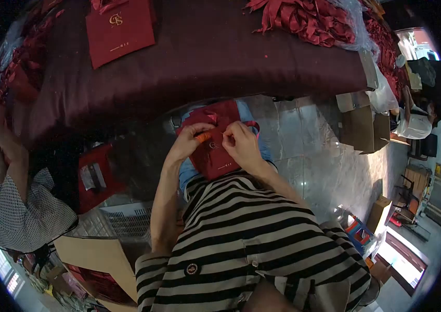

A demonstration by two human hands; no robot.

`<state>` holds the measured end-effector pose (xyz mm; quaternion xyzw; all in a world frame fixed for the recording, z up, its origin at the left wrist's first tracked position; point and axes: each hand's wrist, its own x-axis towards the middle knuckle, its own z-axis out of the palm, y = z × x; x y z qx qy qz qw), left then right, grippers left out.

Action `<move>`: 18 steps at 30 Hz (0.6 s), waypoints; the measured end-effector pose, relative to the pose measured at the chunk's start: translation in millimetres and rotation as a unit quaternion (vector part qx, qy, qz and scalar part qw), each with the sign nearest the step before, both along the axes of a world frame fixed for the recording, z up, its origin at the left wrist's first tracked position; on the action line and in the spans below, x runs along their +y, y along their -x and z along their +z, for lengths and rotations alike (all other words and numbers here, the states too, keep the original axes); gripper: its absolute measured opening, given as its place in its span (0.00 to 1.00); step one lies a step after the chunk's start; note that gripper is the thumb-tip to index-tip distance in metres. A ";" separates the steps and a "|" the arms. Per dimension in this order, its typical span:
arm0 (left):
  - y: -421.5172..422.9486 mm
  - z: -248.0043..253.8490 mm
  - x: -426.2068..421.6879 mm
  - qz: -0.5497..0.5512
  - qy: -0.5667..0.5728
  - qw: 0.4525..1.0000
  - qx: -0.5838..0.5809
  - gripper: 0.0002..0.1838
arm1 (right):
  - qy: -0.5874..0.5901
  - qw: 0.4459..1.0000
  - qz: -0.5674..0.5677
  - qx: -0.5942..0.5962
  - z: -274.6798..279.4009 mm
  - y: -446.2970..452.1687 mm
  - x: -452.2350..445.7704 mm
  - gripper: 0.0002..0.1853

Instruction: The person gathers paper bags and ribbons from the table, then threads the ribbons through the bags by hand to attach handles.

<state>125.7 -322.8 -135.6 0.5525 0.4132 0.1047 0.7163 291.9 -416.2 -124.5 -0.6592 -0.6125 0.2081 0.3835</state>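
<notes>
On my lap lies a red paper bag with gold lettering on its front and small print near the lower edge. My left hand is closed at the bag's upper left part, with orange wrapping on one finger. At the upper right of the bag, my right hand is closed in a pinch, and what its fingertips hold is too small to tell. A red ribbon loops out beside my right hand. More red ribbon shows near my left fingertips.
A dark red cloth covers the table ahead. On it lie another red bag and a heap of red ribbons. A person in a patterned top sits at left, near a plastic crate. A cardboard box stands right.
</notes>
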 end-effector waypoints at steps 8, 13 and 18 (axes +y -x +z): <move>3.8 -7.7 0.7 -0.028 -0.006 1.000 -0.007 0.15 | 0.014 1.000 0.023 0.004 -2.2 -0.9 -0.1 0.11; 1.3 -0.1 0.3 -0.033 -0.003 0.999 0.008 0.15 | 0.018 0.999 0.027 -0.030 1.3 -0.2 1.8 0.10; -1.0 3.1 -2.0 -0.008 -0.047 0.999 0.016 0.16 | 0.008 1.000 0.022 0.014 1.4 0.6 2.4 0.10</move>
